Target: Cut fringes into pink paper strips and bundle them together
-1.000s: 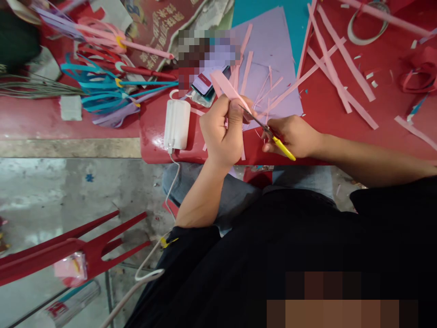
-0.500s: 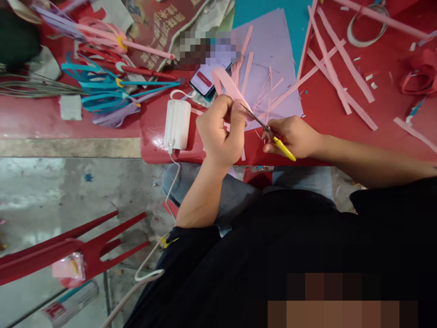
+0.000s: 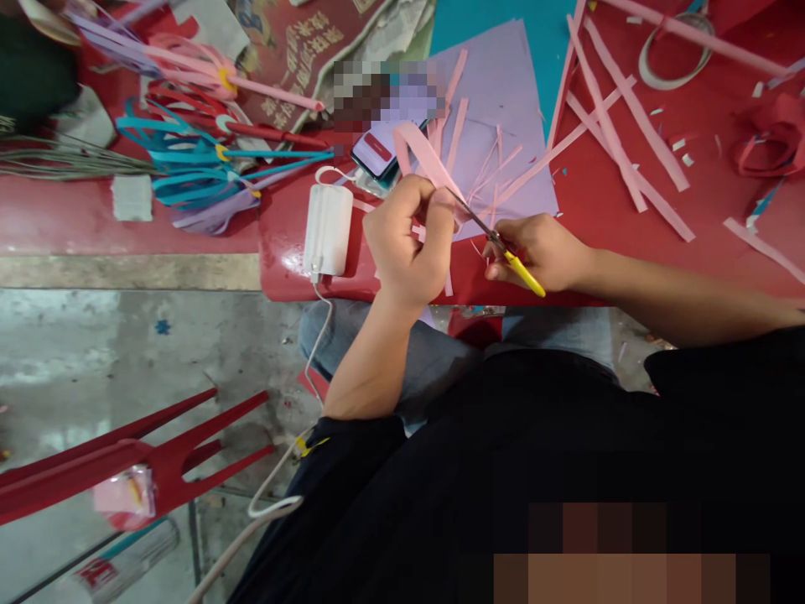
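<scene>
My left hand [image 3: 407, 243] is closed round a pink paper strip [image 3: 425, 156] that curls up and back over the fingers. My right hand [image 3: 539, 250] grips yellow-handled scissors [image 3: 500, 243], whose blades point up-left and meet the strip beside my left thumb. Both hands hover over the near edge of a red table [image 3: 604, 226]. A lilac paper sheet [image 3: 503, 92] lies just behind them, with thin pink offcuts on it.
A white power bank [image 3: 327, 228] with a cable lies left of my hands, a phone [image 3: 377, 153] behind it. Finished paper flowers in pink, teal and purple [image 3: 194, 159] lie at the left. Long pink strips [image 3: 622, 109] and a tape ring [image 3: 676, 50] cover the right. A red stool [image 3: 126, 461] stands on the floor.
The pink strip has bent from nearly straight into a loop over my left hand. The scissors have worked slightly further along it; both hands stay in place.
</scene>
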